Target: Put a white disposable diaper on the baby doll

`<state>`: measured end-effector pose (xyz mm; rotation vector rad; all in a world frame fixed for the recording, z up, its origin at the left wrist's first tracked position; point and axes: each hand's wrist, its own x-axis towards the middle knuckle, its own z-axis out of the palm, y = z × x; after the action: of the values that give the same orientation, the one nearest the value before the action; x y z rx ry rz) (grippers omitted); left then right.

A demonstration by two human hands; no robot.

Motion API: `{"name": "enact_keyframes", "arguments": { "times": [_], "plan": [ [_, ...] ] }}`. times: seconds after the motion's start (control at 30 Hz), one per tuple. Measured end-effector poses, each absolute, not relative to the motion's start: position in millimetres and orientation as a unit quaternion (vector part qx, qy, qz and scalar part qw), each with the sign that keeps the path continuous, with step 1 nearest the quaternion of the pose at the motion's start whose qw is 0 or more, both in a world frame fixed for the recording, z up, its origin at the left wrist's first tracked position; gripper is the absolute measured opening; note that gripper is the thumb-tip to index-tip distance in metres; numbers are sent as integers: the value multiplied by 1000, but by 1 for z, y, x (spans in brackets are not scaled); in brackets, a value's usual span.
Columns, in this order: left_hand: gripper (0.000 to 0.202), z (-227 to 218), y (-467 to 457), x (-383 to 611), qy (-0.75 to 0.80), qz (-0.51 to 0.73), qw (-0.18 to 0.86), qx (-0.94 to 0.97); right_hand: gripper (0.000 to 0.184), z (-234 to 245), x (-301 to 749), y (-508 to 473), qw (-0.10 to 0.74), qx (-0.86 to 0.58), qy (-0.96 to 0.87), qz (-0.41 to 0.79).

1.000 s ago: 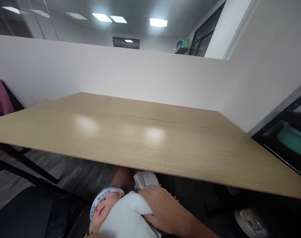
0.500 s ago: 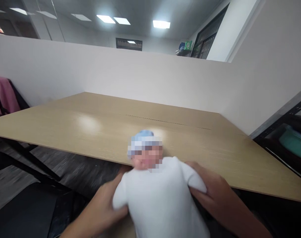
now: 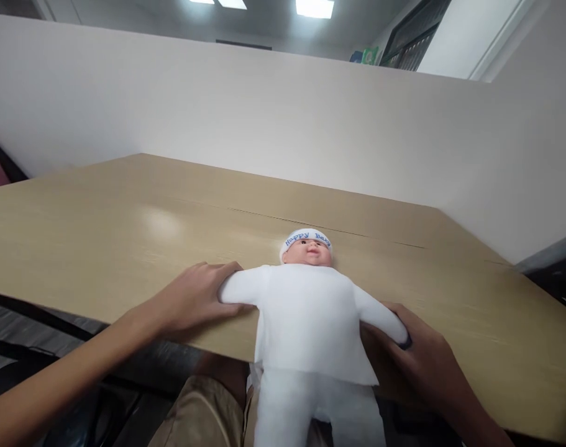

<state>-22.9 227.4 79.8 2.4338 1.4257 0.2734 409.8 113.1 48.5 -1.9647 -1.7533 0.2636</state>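
Observation:
A baby doll (image 3: 308,310) in a white suit and a white headband with blue letters lies face up on the wooden table (image 3: 124,242). Its head and chest rest on the tabletop, and its legs hang over the near edge. My left hand (image 3: 194,301) grips the doll's outstretched arm on the left side. My right hand (image 3: 415,357) holds the end of the doll's other arm, fingers curled around it.
A white partition wall (image 3: 264,118) runs behind the table and along its right side. My knees in tan trousers (image 3: 203,416) show below the table edge. A dark shelf frame (image 3: 553,279) stands at the far right.
The doll went from my lap up onto the table and now lies flat on its back. Both hands moved out to its arms, and the camera tilted down.

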Motion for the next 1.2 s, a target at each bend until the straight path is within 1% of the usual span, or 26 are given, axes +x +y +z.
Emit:
{"name": "enact_keyframes", "arguments": {
  "times": [0.13, 0.33, 0.57, 0.67, 0.73, 0.83, 0.97, 1.1, 1.2],
  "plan": [
    [65, 65, 260, -27, 483, 110, 124, 860, 49, 42, 418, 143, 244, -710, -654, 87],
    [72, 44, 339, -15, 485, 163, 95, 854, 53, 43, 421, 222, 240, -695, -673, 76],
    [82, 41, 438, 4, 465, 203, 20, 861, 56, 35, 436, 318, 239, -676, -696, 22],
    [86, 39, 471, 9, 471, 230, -12, 851, 61, 32, 443, 355, 249, -674, -696, -1],
    [84, 34, 483, 7, 472, 251, -28, 845, 66, 29, 449, 370, 265, -659, -703, -23],
    [78, 22, 485, -5, 465, 275, -7, 842, 68, 22, 457, 375, 280, -627, -726, -47],
    [71, 12, 478, -20, 472, 272, 45, 838, 58, 16, 465, 365, 274, -623, -732, -15],
    [67, 12, 481, -20, 475, 268, 55, 837, 53, 15, 469, 367, 275, -632, -724, 20],
    [67, 12, 485, -17, 475, 271, 54, 835, 54, 12, 470, 374, 273, -641, -718, 6]
  ]
}}
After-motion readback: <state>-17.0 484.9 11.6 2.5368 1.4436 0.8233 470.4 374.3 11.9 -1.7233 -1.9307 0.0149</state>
